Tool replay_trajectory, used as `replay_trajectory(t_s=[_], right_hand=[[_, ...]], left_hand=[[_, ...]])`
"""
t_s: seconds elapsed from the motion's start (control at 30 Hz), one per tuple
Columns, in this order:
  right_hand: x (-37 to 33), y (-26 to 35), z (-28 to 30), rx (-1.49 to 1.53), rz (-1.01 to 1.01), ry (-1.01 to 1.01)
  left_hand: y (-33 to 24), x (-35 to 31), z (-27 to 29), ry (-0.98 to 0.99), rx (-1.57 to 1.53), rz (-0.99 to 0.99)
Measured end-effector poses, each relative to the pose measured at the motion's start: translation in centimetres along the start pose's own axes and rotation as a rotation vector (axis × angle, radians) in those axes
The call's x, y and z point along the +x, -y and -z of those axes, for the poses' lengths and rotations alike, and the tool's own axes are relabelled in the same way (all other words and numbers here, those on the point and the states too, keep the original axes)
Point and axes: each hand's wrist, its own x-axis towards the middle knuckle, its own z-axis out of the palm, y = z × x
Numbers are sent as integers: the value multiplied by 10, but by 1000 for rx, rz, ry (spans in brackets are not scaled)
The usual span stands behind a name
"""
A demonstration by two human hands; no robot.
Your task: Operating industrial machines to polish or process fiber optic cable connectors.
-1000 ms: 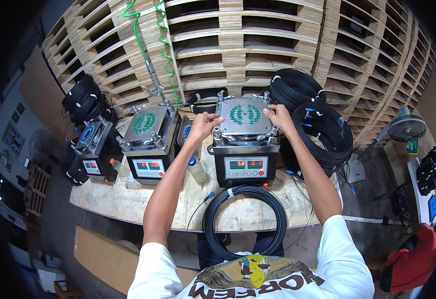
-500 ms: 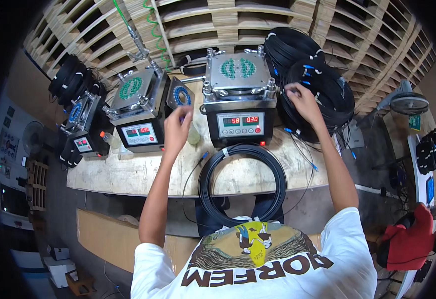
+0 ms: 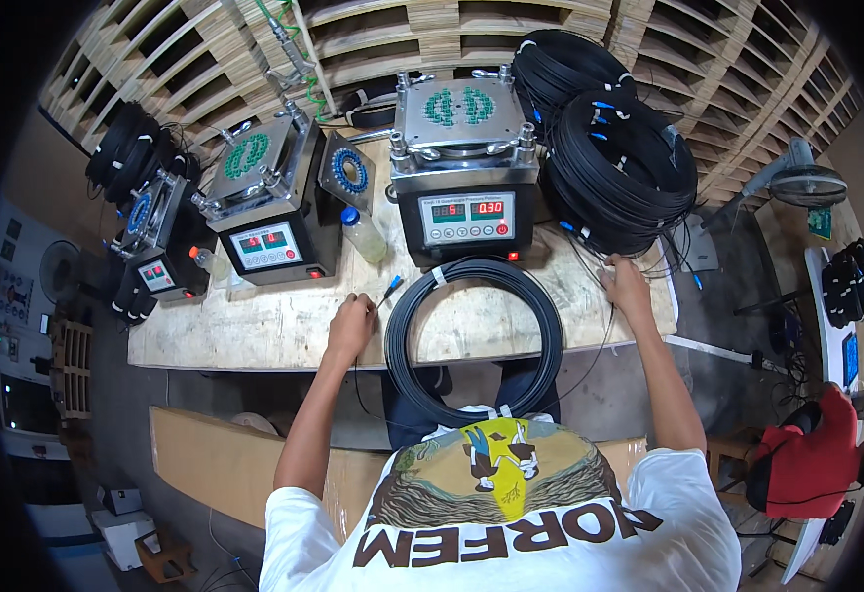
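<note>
A coil of black cable (image 3: 548, 335) lies at the table's front edge, partly overhanging it, tied with white bands. My left hand (image 3: 354, 325) is closed left of the coil, on the thin cable end just behind a blue-tipped connector (image 3: 392, 286). On the right, my right hand (image 3: 627, 287) pinches the coil's other thin cable end near the table's right side; the fingers hide its tip. Behind the coil stands a metal-topped press machine (image 3: 466, 192) with red digits and a round plate of green-ringed holders.
Two similar machines (image 3: 264, 202) (image 3: 155, 237) stand to the left. A blue-capped bottle (image 3: 363, 237) is between machines, beside a blue-ringed round plate (image 3: 347, 170). Large black cable coils (image 3: 619, 178) are piled back right. Wooden pallets (image 3: 471, 44) line the back; a fan (image 3: 807, 183) stands right.
Both hands have come down toward me, the left from beside the bottle, the right from beside the middle machine. They have closed on the cable ends. The machines' displays show different digits.
</note>
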Motion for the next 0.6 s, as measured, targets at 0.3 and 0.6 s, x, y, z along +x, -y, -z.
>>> replay_trajectory(t_s=[0.3,0.6], right_hand=[[20,11,-6,263,123,-67],[-6,71,-62,601,398,-255]], left_hand=[[-33,12,13,-121,-507,-72],[-66,29,-29,-361,-440,-177]])
